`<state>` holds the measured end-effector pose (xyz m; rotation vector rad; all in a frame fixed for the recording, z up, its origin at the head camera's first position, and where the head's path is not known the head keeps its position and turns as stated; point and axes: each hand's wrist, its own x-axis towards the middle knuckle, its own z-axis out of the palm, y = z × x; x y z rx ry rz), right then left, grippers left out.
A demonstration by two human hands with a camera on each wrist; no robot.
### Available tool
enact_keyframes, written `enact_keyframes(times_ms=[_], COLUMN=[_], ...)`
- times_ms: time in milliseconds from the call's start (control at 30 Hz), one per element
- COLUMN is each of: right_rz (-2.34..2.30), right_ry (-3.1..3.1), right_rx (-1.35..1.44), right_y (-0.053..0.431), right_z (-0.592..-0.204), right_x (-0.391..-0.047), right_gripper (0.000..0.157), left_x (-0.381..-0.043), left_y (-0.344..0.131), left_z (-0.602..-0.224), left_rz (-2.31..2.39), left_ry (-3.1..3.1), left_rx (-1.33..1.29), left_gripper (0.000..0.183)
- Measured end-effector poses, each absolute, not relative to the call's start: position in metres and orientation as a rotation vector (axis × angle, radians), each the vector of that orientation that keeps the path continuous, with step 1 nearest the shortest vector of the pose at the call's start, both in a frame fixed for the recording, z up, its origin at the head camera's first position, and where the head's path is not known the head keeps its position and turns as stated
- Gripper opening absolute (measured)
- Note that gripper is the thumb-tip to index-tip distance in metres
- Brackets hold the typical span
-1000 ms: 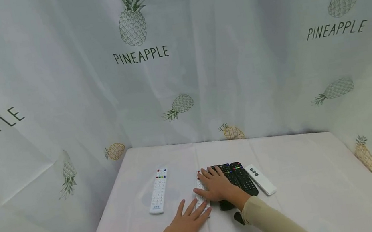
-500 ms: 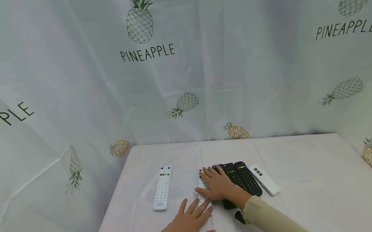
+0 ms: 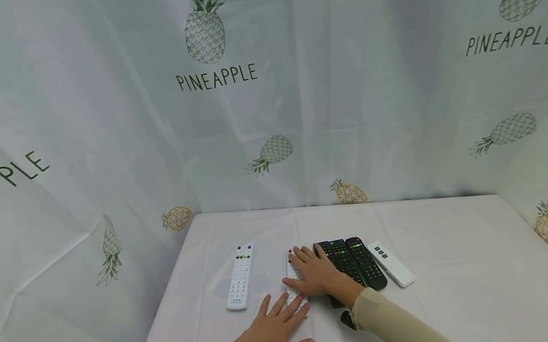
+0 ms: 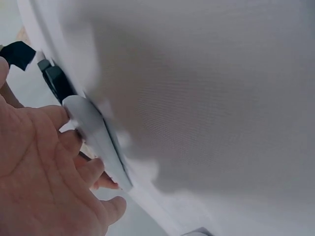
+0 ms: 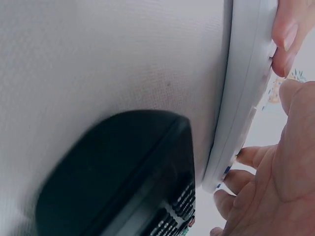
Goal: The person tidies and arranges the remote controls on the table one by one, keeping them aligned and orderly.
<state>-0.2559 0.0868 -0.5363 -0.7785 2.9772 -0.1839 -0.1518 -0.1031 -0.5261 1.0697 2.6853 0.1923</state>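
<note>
A white remote control (image 3: 291,271) lies lengthwise on the table under both hands. My left hand (image 3: 273,338) is spread flat, its fingertips on the near end of the remote. Over the far half lies my right hand (image 3: 317,275), fingers stretched forward and thumb pointing left across the buttons. In the left wrist view, straight fingers touch the face of the white remote (image 4: 96,128), which stays down on the cloth. The right wrist view shows fingertips of both hands along the remote's button side (image 5: 241,83). Part of its keypad is hidden by the hands.
Another white remote (image 3: 239,278) lies to the left. Right of the hands, black remotes (image 3: 366,264) lie side by side, partly under the right wrist, with a small white remote (image 3: 392,263) beyond them. A pineapple-print curtain (image 3: 348,93) encloses the table (image 3: 455,262).
The head view has shifted slightly. Both hands have slid the white remote a little to the left, widening the gap to the black remotes, which stay put.
</note>
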Motion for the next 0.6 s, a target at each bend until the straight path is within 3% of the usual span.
enact_keyframes(times_ms=[600], right_rz=[-0.182], right_ry=[2.959], right_rx=[-0.747], right_y=[0.072], right_z=[-0.537], right_x=[-0.259], right_gripper=[0.072], left_x=[-0.153], left_y=[-0.117], left_z=[-0.532], left_rz=[0.201], left_ry=[2.708], left_rx=[1.051], left_gripper=[0.076])
